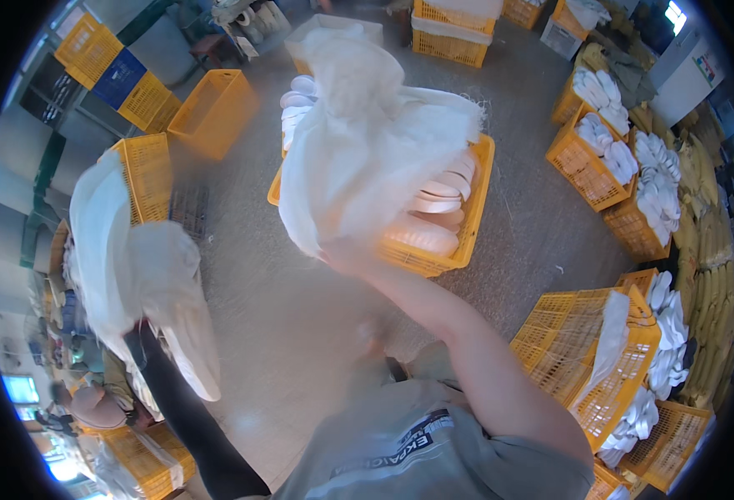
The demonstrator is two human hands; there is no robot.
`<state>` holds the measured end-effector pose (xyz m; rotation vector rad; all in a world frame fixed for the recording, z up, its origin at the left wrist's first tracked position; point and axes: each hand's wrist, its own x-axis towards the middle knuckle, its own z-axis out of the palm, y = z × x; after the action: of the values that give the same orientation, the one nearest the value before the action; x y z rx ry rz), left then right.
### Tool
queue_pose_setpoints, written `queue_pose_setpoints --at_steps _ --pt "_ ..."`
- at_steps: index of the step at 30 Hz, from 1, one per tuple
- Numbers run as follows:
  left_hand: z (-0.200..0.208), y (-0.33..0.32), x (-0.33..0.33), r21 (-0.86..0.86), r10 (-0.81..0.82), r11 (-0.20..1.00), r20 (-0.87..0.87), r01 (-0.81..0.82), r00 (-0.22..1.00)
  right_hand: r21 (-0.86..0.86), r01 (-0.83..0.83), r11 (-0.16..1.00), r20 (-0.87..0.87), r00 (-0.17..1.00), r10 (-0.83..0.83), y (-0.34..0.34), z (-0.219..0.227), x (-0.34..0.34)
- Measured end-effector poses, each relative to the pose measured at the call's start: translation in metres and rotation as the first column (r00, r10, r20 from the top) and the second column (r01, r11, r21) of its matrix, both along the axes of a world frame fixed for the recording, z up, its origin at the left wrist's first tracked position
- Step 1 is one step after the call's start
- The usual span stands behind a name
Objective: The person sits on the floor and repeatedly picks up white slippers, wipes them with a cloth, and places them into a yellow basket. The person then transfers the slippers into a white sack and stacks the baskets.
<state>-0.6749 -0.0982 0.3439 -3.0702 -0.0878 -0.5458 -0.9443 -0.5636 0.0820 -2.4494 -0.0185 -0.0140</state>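
Observation:
My right arm is bare and reaches forward to a large white sheet of thin cloth [342, 158], with my right hand [342, 255] closed on its near edge, blurred by motion. The sheet billows over a yellow plastic crate [477, 221] and hides much of it. Pale, sole-shaped pieces [438, 208] lie stacked in the crate's uncovered right part. On the left, my black-sleeved arm reaches to a second white cloth [104, 242], which hangs in folds around my left hand [140, 332]. That hand appears closed on the cloth; its fingers are mostly covered.
An orange-yellow crate [210, 112] stands at the far left, near stacked yellow and blue crates [118, 75]. Crates of white pieces [596, 158] line the right side beside yellow sacks [704, 292]. A tilted yellow crate [567, 333] stands at the near right. Grey floor [275, 333] lies between.

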Motion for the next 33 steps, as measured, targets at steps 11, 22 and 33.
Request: queue_pose_setpoints --at_steps 11,22,33 --pt "-0.066 -0.621 -0.154 -0.123 -0.94 0.339 -0.075 0.933 0.332 0.223 0.458 0.86 0.005 0.882 -0.471 -0.076 0.014 -0.402" --pt "-0.192 -0.723 -0.461 -0.011 -0.6 0.184 -0.793 0.983 0.103 0.546 0.577 -0.607 -0.312 -0.532 -0.787 -0.348 -0.061 -1.018" --pt "-0.19 -0.691 -0.634 0.251 0.249 0.252 -0.95 0.935 0.188 0.219 0.15 -0.964 -0.583 -0.772 -0.252 -0.335 -0.08 -1.141"
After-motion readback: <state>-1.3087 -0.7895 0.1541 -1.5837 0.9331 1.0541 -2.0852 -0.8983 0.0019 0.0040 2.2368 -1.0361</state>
